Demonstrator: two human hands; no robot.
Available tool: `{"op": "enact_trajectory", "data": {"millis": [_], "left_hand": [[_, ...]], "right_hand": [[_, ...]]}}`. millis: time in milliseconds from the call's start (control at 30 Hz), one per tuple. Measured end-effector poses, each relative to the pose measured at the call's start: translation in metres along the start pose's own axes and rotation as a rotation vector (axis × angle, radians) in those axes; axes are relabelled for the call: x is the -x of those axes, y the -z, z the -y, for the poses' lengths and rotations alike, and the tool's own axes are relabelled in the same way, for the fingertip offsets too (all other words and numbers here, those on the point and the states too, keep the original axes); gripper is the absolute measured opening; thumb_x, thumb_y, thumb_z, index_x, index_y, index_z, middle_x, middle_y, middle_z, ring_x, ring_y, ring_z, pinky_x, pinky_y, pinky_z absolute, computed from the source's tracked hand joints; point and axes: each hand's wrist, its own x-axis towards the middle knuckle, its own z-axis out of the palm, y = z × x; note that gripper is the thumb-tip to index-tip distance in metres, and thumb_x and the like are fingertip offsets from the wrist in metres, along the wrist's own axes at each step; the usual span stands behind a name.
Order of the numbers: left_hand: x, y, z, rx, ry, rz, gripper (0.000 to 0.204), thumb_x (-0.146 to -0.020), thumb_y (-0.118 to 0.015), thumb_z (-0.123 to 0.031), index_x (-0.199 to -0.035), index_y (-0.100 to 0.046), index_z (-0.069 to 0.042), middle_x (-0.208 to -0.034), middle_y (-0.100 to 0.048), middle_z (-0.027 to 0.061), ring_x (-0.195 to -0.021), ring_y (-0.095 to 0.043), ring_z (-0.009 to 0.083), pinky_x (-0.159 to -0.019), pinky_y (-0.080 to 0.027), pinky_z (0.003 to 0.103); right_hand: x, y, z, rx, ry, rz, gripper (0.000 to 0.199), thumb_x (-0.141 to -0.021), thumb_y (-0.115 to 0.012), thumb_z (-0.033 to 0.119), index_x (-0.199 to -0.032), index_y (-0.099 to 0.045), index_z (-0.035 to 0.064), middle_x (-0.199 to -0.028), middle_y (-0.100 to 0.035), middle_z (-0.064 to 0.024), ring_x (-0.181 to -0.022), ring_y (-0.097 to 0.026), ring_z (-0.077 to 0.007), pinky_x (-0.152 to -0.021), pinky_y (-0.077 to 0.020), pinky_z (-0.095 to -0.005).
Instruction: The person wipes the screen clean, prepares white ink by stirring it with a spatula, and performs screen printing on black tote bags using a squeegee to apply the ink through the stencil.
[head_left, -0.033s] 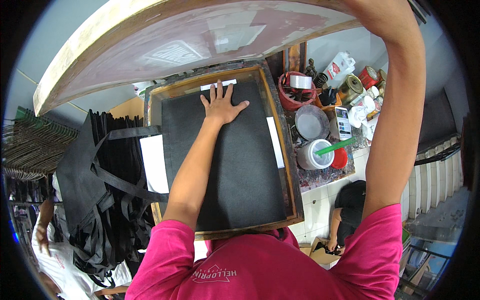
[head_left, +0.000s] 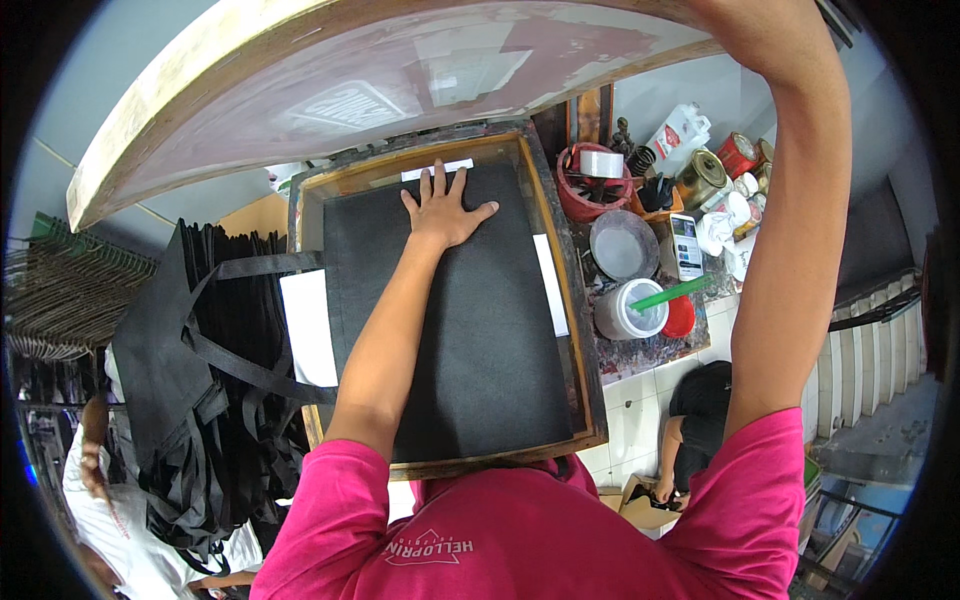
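My left hand (head_left: 445, 210) lies flat with fingers spread on the far end of a black fabric bag (head_left: 470, 340). The bag is laid out on a wooden-edged printing board (head_left: 585, 380), with white paper strips showing at its sides. My right forearm (head_left: 800, 200) reaches up to a large wooden-framed printing screen (head_left: 350, 90) that is tilted up above the board. My right hand itself is lost at the top edge of the picture.
A heap of black bags with straps (head_left: 200, 380) hangs left of the board. To the right are a white tub with a green stick (head_left: 630, 310), a red bucket (head_left: 590, 180), a phone (head_left: 685, 245) and cans. One person crouches on the floor (head_left: 700, 420); another stands at lower left (head_left: 100, 480).
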Motion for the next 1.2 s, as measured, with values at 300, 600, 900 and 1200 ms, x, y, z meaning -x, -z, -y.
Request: {"op": "enact_trajectory", "data": {"millis": [300,600,900,1200], "left_hand": [[-0.003,0.012,-0.005,-0.057,0.035,0.058,0.103,-0.085,-0.052,-0.081,-0.164,-0.027,-0.02,-0.171,-0.01,0.0186,-0.158,-0.007,0.0384,-0.122,-0.004,0.067],[0.074,-0.016,-0.044,0.011,-0.638,-0.211,0.07,-0.09,-0.066,-0.054,-0.14,-0.059,-0.006,-0.148,-0.049,0.0225,-0.144,-0.037,0.0398,-0.119,-0.024,0.06],[0.081,-0.021,-0.049,-0.112,-0.588,-0.168,0.078,-0.089,-0.063,-0.064,-0.139,-0.06,-0.004,-0.15,-0.049,0.0216,-0.14,-0.042,0.0382,-0.115,-0.025,0.057],[0.097,-0.009,-0.081,-0.257,-0.43,0.111,0.134,-0.061,-0.073,-0.085,-0.154,-0.037,0.005,-0.161,-0.03,0.0307,-0.147,-0.031,0.0449,-0.114,-0.025,0.058]], "right_hand": [[-0.024,0.034,-0.005,-0.547,-0.414,0.254,0.055,-0.089,-0.069,0.047,-0.105,-0.076,-0.005,-0.093,-0.075,-0.0211,-0.086,-0.071,-0.0289,-0.082,-0.0556,-0.0376],[-0.005,0.033,-0.002,-0.234,-0.224,0.184,0.055,-0.084,-0.068,0.045,-0.101,-0.076,-0.0059,-0.091,-0.074,-0.0234,-0.082,-0.071,-0.0313,-0.077,-0.0558,-0.0363],[-0.01,0.027,0.006,-0.131,-0.29,0.18,0.054,-0.082,-0.069,0.044,-0.098,-0.076,-0.0071,-0.089,-0.073,-0.0274,-0.08,-0.071,-0.0353,-0.078,-0.0566,-0.039],[-0.007,0.011,-0.02,-0.078,-0.155,0.117,0.053,-0.082,-0.07,0.045,-0.097,-0.077,-0.0055,-0.087,-0.074,-0.0262,-0.077,-0.072,-0.034,-0.077,-0.0574,-0.0388]]}}
